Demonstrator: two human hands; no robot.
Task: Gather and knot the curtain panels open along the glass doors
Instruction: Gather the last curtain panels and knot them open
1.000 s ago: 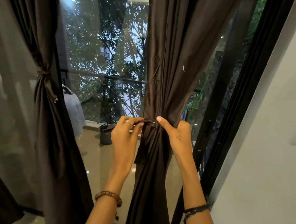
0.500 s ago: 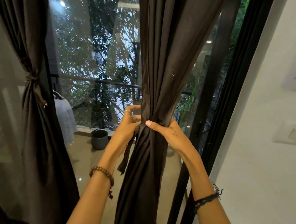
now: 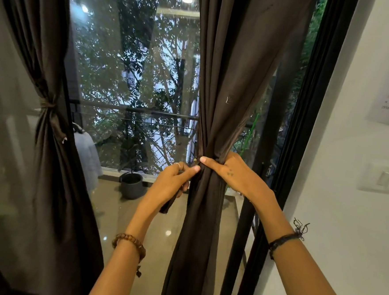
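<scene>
- Right curtain panel [image 3: 230,80] hung dark brown in front of the glass door [image 3: 133,85], bunched to a narrow waist at about mid-height.
- My right hand [image 3: 231,173] wrapped that waist from the right side, fingers curled behind the cloth, thumb laid across the front.
- My left hand [image 3: 175,180] sat just left of the bunch, fingers closed round a dark tie strip [image 3: 168,204]; its loose end hung below my palm. Thumb tip touched the gather.
- Left curtain panel [image 3: 44,137] already cinched with its own tie, well apart.
- Grey pot [image 3: 131,185] stood beyond the glass; 1 light switch [image 3: 381,177] on the white wall at right.
</scene>
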